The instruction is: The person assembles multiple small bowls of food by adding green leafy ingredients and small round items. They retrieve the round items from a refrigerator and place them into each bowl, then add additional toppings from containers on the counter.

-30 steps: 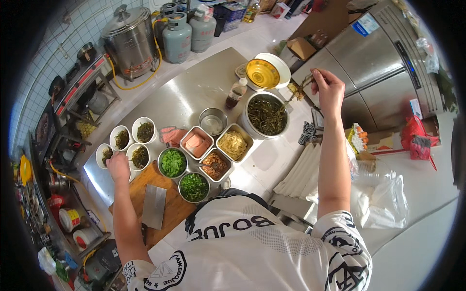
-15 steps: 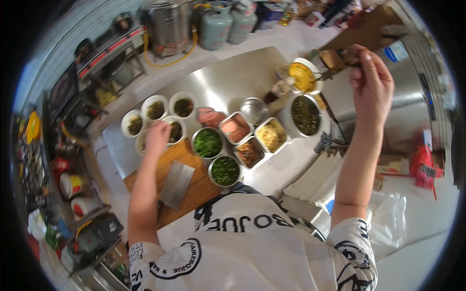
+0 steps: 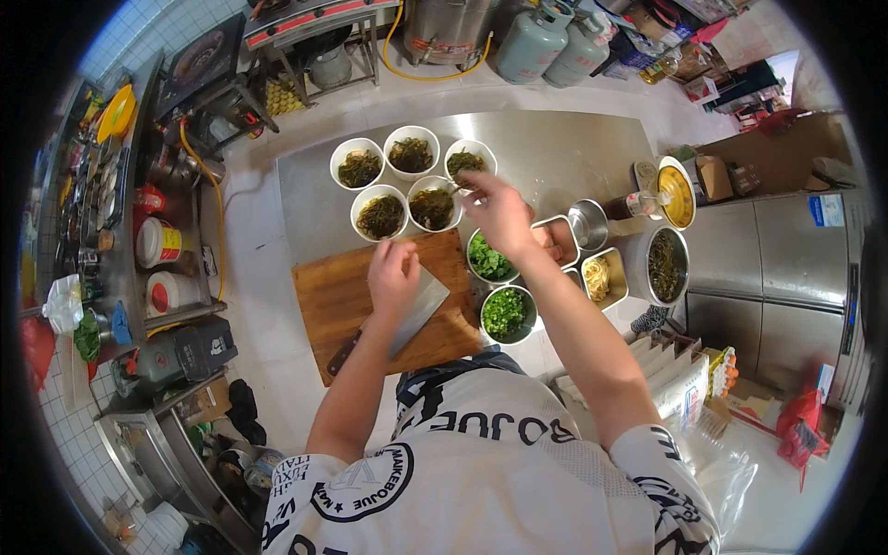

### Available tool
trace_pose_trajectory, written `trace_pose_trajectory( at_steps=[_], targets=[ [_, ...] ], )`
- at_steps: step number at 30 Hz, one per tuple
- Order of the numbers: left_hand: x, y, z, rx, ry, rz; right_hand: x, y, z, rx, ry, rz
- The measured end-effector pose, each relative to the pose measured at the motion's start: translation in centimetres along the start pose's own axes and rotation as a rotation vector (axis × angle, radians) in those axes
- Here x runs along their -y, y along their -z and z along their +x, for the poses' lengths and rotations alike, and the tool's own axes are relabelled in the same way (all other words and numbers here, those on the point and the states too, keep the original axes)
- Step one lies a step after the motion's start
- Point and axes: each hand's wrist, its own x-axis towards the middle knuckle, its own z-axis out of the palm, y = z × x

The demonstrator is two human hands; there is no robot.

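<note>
Seaweed [image 3: 431,211] lies as a dark tangle inside a white bowl [image 3: 429,182], the right one of the nearer two, to the left of the right hand [image 3: 497,213]. This hand is nearer to it than the left hand [image 3: 395,270]. Its fingertips are drawn together, seemingly on a thin strand, though the detail is too small to be certain; the strand points leftward, toward the bowl's rim. The left fingers are curled inward with nothing seen in them, over the cutting board [image 3: 322,285] and the knife [image 3: 425,308].
</note>
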Motion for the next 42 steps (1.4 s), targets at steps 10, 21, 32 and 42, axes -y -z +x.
trace_pose_trajectory(
  at_steps=[10, 21, 32, 42],
  targets=[
    [0.0, 0.4, -8.3, 0.256, 0.206, -0.06, -6.3, 1.7, -3.1, -0.028, -0.383, 0.369],
    [0.7, -2.1, -7.3, 0.154, 0.073, 0.076, -19.3, 32.6, -15.9, -0.16, -0.775, -1.069],
    [0.7, -3.8, -10.1, 0.17, -0.017, 0.125, -16.1, 40.4, -17.1, -0.7, -0.471, -0.568],
    [1.5, -3.7, -10.3, 0.238, -0.116, 0.208, 1.4, 41.0, -10.1, -0.8, -0.048, -0.023]
  ],
)
